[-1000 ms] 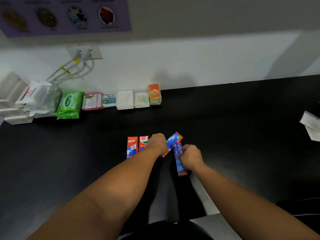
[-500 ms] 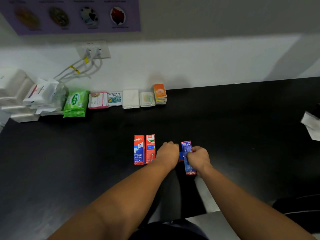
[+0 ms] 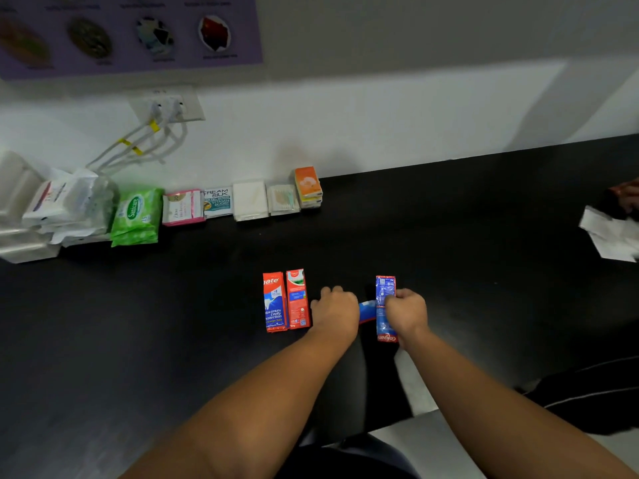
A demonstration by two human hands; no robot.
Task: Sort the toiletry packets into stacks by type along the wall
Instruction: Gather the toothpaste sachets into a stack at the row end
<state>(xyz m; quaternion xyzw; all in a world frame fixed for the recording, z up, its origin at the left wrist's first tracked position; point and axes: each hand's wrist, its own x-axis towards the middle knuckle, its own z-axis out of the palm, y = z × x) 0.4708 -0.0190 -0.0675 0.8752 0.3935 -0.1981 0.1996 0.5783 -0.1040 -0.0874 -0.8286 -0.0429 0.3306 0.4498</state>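
Two red toothpaste sachets [image 3: 275,302] [image 3: 297,299] lie side by side on the black counter [image 3: 449,271]. My left hand [image 3: 335,311] sits just right of them, fingers curled over a blue-red sachet [image 3: 367,311] that is mostly hidden. My right hand [image 3: 406,312] pinches another blue sachet [image 3: 385,292], held upright lengthwise. Along the wall stand sorted stacks: green wipes [image 3: 136,216], a pink packet [image 3: 182,207], Cream Silk sachets [image 3: 218,201], white packets [image 3: 250,200], cotton buds [image 3: 283,199] and orange packets [image 3: 307,186].
White boxes and plastic-wrapped items [image 3: 52,209] pile at the far left under a wall socket with cables [image 3: 162,112]. A crumpled white paper [image 3: 608,236] and another person's hand [image 3: 627,197] are at the right edge.
The sachet in my left hand swung from tilted up-right to nearly hidden under the hand. My right hand turned its blue sachet straight and moved it slightly right.
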